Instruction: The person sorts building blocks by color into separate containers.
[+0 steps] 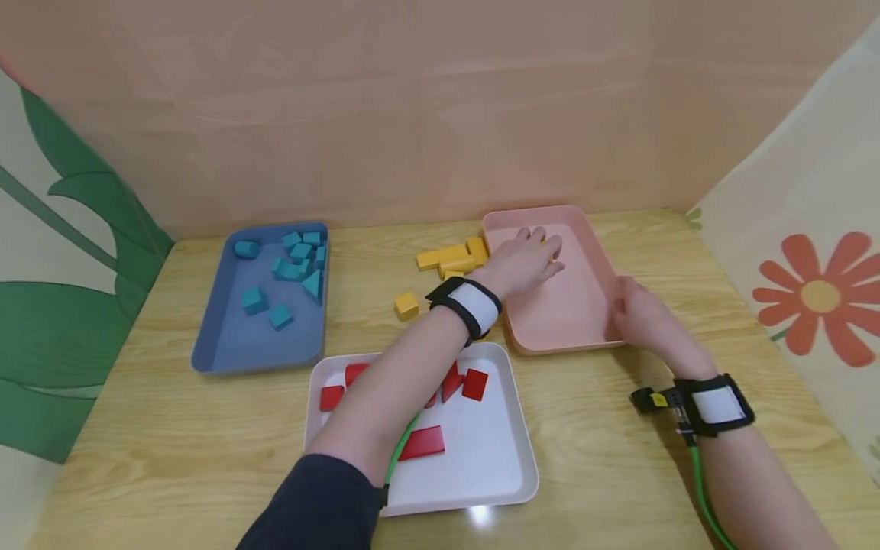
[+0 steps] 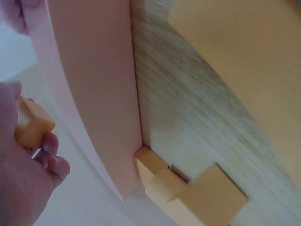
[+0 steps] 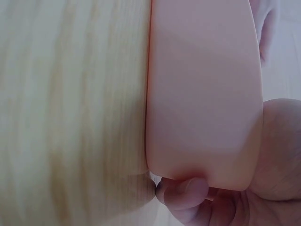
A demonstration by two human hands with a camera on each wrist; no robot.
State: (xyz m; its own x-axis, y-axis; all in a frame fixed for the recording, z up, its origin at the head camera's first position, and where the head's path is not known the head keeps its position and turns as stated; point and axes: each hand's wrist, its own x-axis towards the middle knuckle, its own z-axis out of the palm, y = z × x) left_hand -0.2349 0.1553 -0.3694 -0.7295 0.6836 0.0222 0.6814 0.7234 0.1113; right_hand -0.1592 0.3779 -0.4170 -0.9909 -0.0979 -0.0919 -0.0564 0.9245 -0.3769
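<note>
Over the left part of the pink tray (image 1: pixel 560 313), my left hand (image 1: pixel 524 263) holds a small yellow block (image 2: pixel 35 125) between thumb and fingers. From the head view, the back of that hand mostly hides the block. My right hand (image 1: pixel 646 317) grips the tray's right side near its front corner, fingertips (image 3: pixel 188 193) against the outside of the wall. Several other yellow blocks (image 1: pixel 441 257) lie on the table just left of the tray, partly behind my left wrist, and a yellow cube (image 1: pixel 406 306) sits a little apart from them.
A white tray (image 1: pixel 481 466) with several red blocks stands in front, partly covered by my left forearm. At the left is a blue tray (image 1: pixel 230 336) holding several blue blocks. A plain backdrop (image 1: pixel 412 114) rises behind the wooden table (image 1: pixel 591 458).
</note>
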